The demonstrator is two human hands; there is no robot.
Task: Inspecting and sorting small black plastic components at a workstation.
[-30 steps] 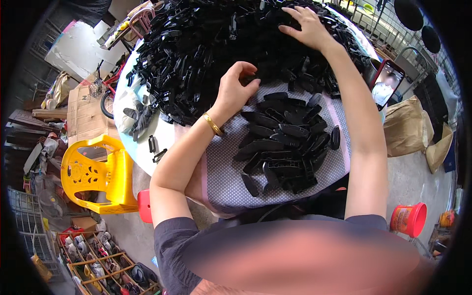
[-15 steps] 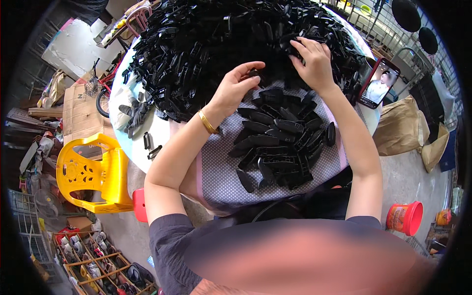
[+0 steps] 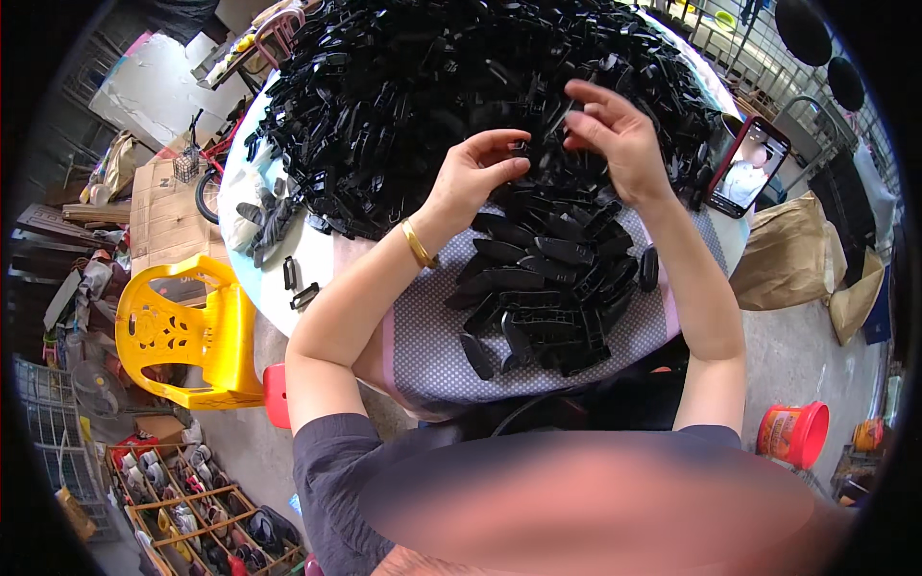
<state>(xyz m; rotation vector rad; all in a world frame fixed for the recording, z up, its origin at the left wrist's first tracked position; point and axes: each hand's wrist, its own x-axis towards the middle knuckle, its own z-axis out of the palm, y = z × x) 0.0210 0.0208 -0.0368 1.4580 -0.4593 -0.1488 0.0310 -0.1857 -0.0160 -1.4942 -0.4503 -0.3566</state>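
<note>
Head view: the left hand [image 3: 463,180] sits slightly nearer the right one than half a second ago, thumb and forefinger partly parted around a small dark bit; whether it is gripped cannot be told against the black background. The right hand [image 3: 629,149] has come back out of the heap, its fingers loosely curled and blurred, thumb apart; whether they hold a piece is unclear. The hands now face each other across a small gap, which suggests a shift from reaching to handling pieces between them.

Two loose black pieces [image 3: 305,296] lie well left of the left hand. The large heap of black pieces [image 3: 365,134] spreads beyond both hands; the smaller pile [image 3: 552,288] lies on the patterned cloth [image 3: 423,355], between the forearms, nearer the body.
</note>
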